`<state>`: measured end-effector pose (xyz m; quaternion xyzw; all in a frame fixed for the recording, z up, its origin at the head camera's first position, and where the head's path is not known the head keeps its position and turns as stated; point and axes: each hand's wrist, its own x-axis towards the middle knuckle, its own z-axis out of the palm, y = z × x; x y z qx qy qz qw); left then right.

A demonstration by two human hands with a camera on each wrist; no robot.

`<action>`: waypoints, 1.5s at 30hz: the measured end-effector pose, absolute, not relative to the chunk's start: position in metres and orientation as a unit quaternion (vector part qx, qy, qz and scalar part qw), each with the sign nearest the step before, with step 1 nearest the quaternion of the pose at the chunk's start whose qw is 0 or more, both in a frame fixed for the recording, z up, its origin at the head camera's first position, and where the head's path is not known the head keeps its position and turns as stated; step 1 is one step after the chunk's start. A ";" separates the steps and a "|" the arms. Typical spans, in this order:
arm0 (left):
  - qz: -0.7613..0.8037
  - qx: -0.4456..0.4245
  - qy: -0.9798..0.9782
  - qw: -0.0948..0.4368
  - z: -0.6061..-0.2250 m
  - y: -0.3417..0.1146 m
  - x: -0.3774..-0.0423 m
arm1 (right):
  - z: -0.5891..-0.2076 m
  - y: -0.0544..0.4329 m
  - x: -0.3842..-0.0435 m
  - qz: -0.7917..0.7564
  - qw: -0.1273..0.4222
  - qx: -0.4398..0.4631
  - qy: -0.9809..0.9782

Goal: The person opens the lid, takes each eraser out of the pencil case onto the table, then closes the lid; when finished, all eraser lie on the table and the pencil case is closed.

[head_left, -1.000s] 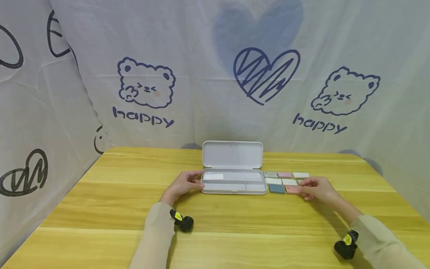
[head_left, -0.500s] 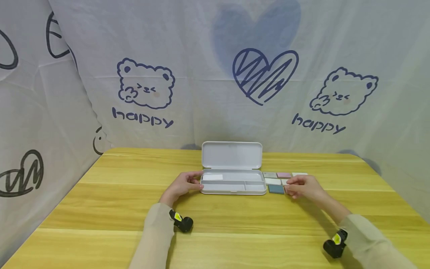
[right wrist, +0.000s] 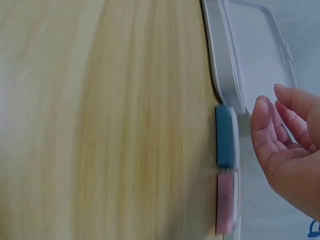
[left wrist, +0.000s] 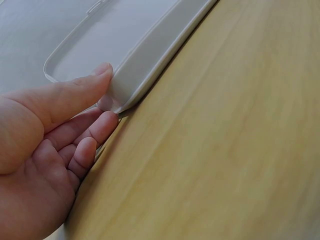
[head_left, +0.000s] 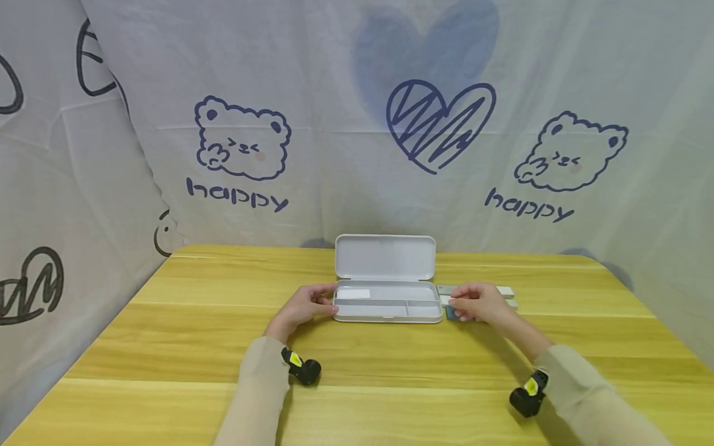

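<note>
A white pencil case [head_left: 387, 319] lies on the table with its lid [head_left: 385, 257] raised. Inside, a flat white block [head_left: 353, 293] sits in the back-left compartment. My left hand [head_left: 304, 306] grips the case's left end, the thumb [left wrist: 87, 87] at its rim. Over the small flat blocks right of the case hovers my right hand [head_left: 482, 302], fingers bent and apart from the thumb; I see nothing held there. A blue block [right wrist: 225, 137] and a pink block [right wrist: 225, 200] lie below it, the pink one hidden in the head view.
A grey block [head_left: 444, 289] touches or nearly touches the case's right end. White blocks [head_left: 504, 291] show beyond my right hand. A printed white curtain [head_left: 334, 155] hangs behind the wooden table [head_left: 390, 384].
My right hand has moved left across the blocks toward the case, uncovering those at the right and covering the pink and middle ones. The left hand and case have stayed put.
</note>
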<state>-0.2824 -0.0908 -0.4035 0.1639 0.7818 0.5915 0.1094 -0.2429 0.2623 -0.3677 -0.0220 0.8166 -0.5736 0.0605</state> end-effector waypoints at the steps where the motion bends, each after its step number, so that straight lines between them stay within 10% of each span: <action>1: 0.591 0.163 0.782 0.110 -0.403 -0.091 -0.282 | -0.368 0.260 -0.244 -0.576 0.059 -0.026 0.815; 45: 0.591 0.157 0.784 0.112 -0.402 -0.092 -0.282 | -0.378 0.152 -0.290 -0.514 0.024 -0.097 0.852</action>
